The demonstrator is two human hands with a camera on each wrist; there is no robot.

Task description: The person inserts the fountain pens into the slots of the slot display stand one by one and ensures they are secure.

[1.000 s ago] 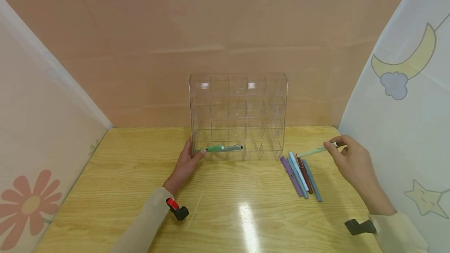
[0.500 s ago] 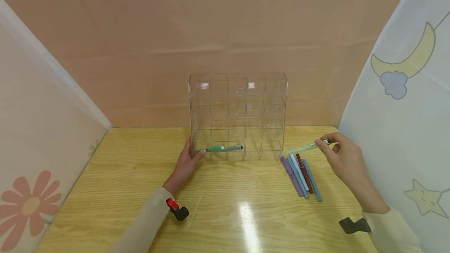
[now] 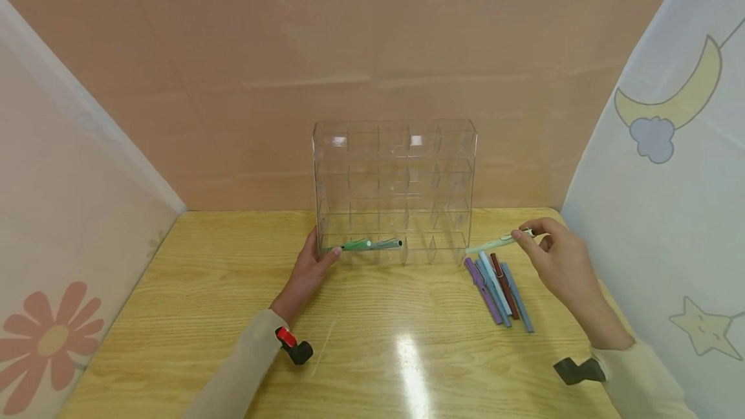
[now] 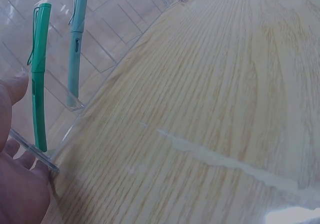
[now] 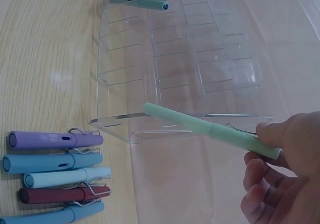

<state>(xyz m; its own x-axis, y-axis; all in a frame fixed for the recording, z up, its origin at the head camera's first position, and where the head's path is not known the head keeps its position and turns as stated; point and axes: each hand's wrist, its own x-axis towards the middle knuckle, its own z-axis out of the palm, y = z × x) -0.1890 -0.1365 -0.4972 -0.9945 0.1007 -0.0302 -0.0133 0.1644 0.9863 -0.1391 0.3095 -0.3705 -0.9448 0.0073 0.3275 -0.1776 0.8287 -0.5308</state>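
My left hand [image 3: 305,273] grips the lower left side of a clear acrylic rack [image 3: 473,193], its thumb in front and its fingers around the edge. Inside the rack's bottom row lie a green pen [image 4: 39,79] and a grey-teal pen [image 4: 76,44]. Between thumb and fingers, my right hand [image 3: 561,267] pinches a pale green pen [image 5: 195,125] near its capped end. That pen slants leftward above the table, its free end close to the rack's lower right corner. Whether it touches the rack cannot be told.
Below the right hand, a purple pen [image 3: 483,291], a light blue pen [image 3: 495,283], a dark red pen [image 3: 504,286] and blue pens [image 5: 52,161] lie side by side on the wooden table [image 3: 372,315]. Printed cloth walls [image 3: 669,212] enclose the table.
The right hand has moved left with the pale green pen, bringing its tip from above the loose pens to near the rack's right side. My left hand stays put.
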